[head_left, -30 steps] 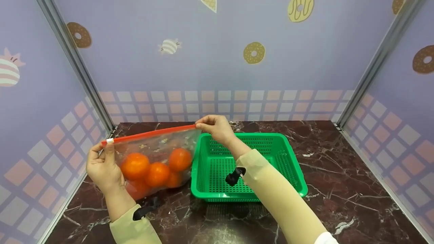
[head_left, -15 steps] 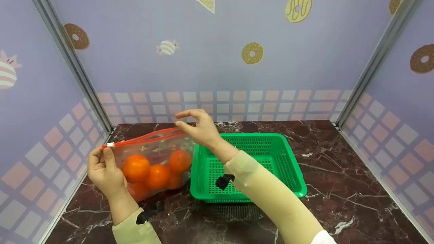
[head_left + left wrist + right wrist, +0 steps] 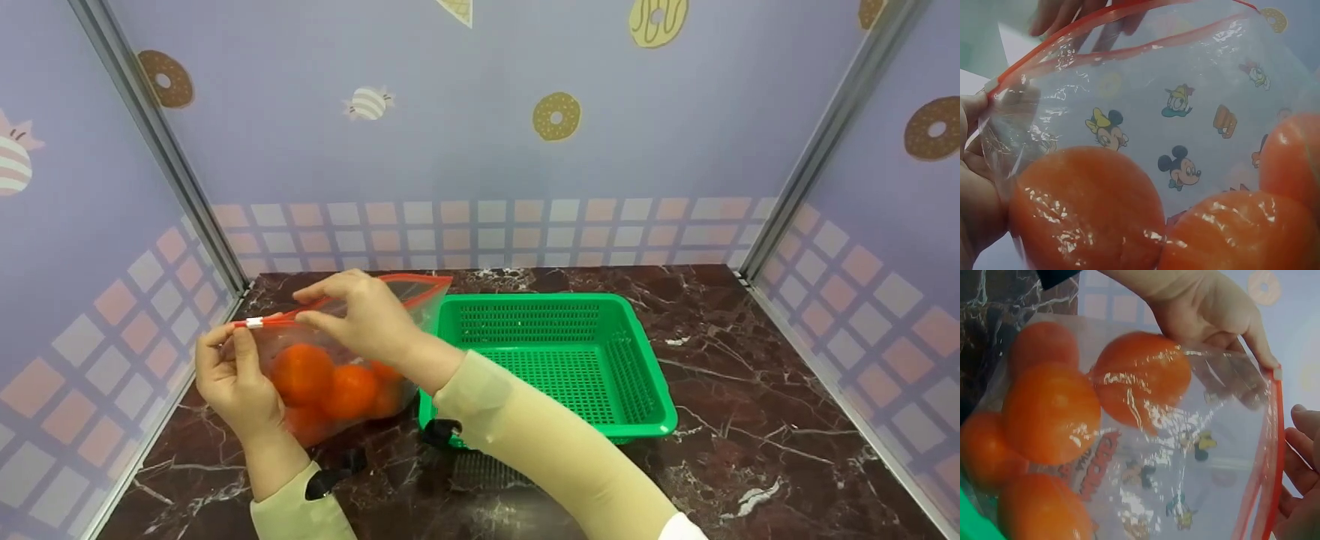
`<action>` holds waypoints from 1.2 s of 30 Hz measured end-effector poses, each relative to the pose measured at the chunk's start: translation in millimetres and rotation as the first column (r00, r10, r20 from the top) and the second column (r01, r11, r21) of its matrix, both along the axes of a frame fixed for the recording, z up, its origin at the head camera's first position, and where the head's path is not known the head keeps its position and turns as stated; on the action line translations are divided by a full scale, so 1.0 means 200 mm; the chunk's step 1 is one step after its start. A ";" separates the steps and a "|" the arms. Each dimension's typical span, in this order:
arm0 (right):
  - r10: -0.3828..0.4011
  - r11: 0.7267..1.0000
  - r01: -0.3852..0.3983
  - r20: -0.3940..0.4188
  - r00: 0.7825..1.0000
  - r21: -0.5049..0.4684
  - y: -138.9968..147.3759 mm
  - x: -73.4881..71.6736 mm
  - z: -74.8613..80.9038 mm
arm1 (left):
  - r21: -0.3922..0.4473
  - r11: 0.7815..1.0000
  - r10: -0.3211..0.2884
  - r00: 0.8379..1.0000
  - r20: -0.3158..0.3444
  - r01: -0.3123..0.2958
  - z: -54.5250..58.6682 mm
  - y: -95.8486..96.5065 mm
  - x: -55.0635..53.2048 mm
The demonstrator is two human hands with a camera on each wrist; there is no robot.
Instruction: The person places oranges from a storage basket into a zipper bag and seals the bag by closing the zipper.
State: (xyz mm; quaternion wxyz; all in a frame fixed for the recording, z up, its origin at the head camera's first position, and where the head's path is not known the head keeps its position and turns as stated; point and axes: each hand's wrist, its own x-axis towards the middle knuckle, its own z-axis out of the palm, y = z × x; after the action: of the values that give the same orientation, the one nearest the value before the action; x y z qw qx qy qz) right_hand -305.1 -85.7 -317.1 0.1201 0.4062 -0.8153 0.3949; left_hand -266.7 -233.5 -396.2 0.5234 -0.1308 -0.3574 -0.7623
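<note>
A clear zip bag [image 3: 1224,489] with cartoon prints and a red zip strip [image 3: 431,280] holds several oranges [image 3: 301,375]. Its mouth gapes toward the right end. At the left end of the strip sits a white slider [image 3: 254,322]; there my left hand [image 3: 244,386] pinches the bag's corner between thumb and fingers. My right hand [image 3: 371,319] reaches over the bag's top from the right, thumb in front of the strip and fingers above it, spread apart. In the right wrist view its fingers [image 3: 1300,458] lie beside the red strip, not far from the slider.
A green perforated basket [image 3: 540,298] stands right of the bag, partly behind my right forearm. Dark marbled tabletop [image 3: 750,390] lies beneath, with patterned panels [image 3: 480,165] at the back and sides. Black straps with small devices [image 3: 334,476] sit at my wrists.
My right hand has let go of the strip's right end and moved left along it toward the slider. The bag's mouth has parted. My left hand keeps its grip on the corner.
</note>
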 end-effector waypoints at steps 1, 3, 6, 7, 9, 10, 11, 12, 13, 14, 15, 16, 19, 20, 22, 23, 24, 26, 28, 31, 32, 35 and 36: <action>-0.002 1.000 0.002 -0.003 1.000 0.009 -0.01 0.01 0.00 | -0.010 1.000 0.011 1.000 0.008 -0.011 0.00 0.00 0.00; -0.007 1.000 0.007 -0.017 1.000 0.016 -0.03 0.02 -0.01 | -0.031 0.998 0.049 0.998 0.039 -0.048 0.00 0.01 0.00; -0.008 1.000 0.008 -0.040 0.999 0.011 -0.06 0.03 -0.02 | -0.063 0.991 0.121 0.988 0.097 -0.116 0.00 0.02 0.01; -0.008 1.000 0.009 -0.054 0.999 0.012 -0.06 0.03 -0.02 | -0.073 0.989 0.139 0.984 0.111 -0.132 0.00 0.03 0.01; -0.008 1.000 0.009 -0.086 0.996 0.013 -0.07 0.03 -0.02 | -0.087 0.987 0.146 0.983 0.115 -0.136 0.01 0.04 0.01; -0.004 1.000 0.005 -0.096 0.995 0.009 -0.07 0.03 -0.02 | -0.093 0.987 0.141 0.984 0.109 -0.131 0.01 0.04 0.01; -0.001 1.000 0.001 -0.105 0.994 0.004 -0.08 0.04 -0.02 | -0.098 0.988 0.133 0.986 0.100 -0.123 0.01 0.05 0.01; -0.005 1.000 0.006 -0.119 0.993 0.006 -0.08 0.04 -0.02 | -0.098 0.989 0.116 0.989 0.086 -0.108 0.01 0.05 0.01; -0.005 1.000 0.005 -0.127 0.992 0.002 -0.09 0.04 -0.02 | -0.096 0.991 0.100 0.992 0.072 -0.093 0.01 0.05 0.01; -0.004 1.000 0.003 -0.130 0.991 -0.004 -0.09 0.04 -0.02 | -0.095 0.992 0.088 0.994 0.061 -0.082 0.01 0.05 0.01; -0.002 1.000 0.000 -0.132 0.991 -0.010 -0.09 0.04 -0.02 | -0.095 0.992 0.083 0.995 0.053 -0.077 0.02 0.06 0.01; -0.006 1.000 0.004 -0.137 0.991 -0.012 -0.10 0.04 -0.03 | -0.095 0.993 0.079 0.996 0.049 -0.074 0.02 0.06 0.01; -0.023 1.000 0.022 -0.147 0.989 -0.009 -0.10 0.04 -0.03 | -0.097 0.991 0.095 0.994 0.048 -0.090 0.02 0.06 0.01; -0.028 1.000 0.027 -0.150 0.988 -0.008 -0.11 0.04 -0.03 | -0.095 0.991 0.103 0.993 0.051 -0.098 0.02 0.06 0.01; -0.039 0.999 0.038 -0.154 0.987 -0.008 -0.11 0.04 -0.03 | -0.086 0.991 0.110 0.993 0.052 -0.105 0.03 0.07 0.00; -0.040 0.999 0.038 -0.151 0.988 -0.014 -0.11 0.04 -0.03 | -0.080 0.991 0.108 0.993 0.050 -0.104 0.03 0.07 0.00; -0.041 0.999 0.038 -0.150 0.988 -0.021 -0.11 0.04 -0.03 | -0.074 0.992 0.106 0.993 0.047 -0.102 0.03 0.08 0.00; -0.041 0.999 0.037 -0.144 0.989 -0.031 -0.11 0.04 -0.03 | -0.059 0.993 0.102 0.994 0.041 -0.099 0.03 0.08 0.00; -0.043 0.999 0.039 -0.140 0.989 -0.033 -0.12 0.04 -0.03 | -0.049 0.993 0.109 0.993 0.036 -0.107 0.03 0.08 0.00; -0.042 0.999 0.039 -0.143 0.989 -0.026 -0.12 0.04 -0.04 | -0.030 0.992 0.119 0.992 0.027 -0.119 0.03 0.08 -0.01; -0.043 0.999 0.040 -0.144 0.989 -0.023 -0.12 0.04 -0.04 | -0.022 0.993 0.117 0.993 0.023 -0.117 0.03 0.09 -0.01; -0.043 0.999 0.040 -0.142 0.989 -0.021 -0.12 0.04 -0.04 | -0.010 0.992 0.123 0.992 0.027 -0.123 0.03 0.09 -0.01; -0.046 0.999 0.044 -0.142 0.989 -0.018 -0.12 0.04 -0.04 | -0.008 0.992 0.129 0.991 0.031 -0.129 0.03 0.09 -0.01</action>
State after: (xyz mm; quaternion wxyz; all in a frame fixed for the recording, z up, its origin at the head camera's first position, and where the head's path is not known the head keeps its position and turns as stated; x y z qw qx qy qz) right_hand -296.4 -108.8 -324.5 0.1900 0.4139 -0.8107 0.3678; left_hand -269.4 -214.8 -390.6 0.5654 -0.0969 -0.3755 -0.7280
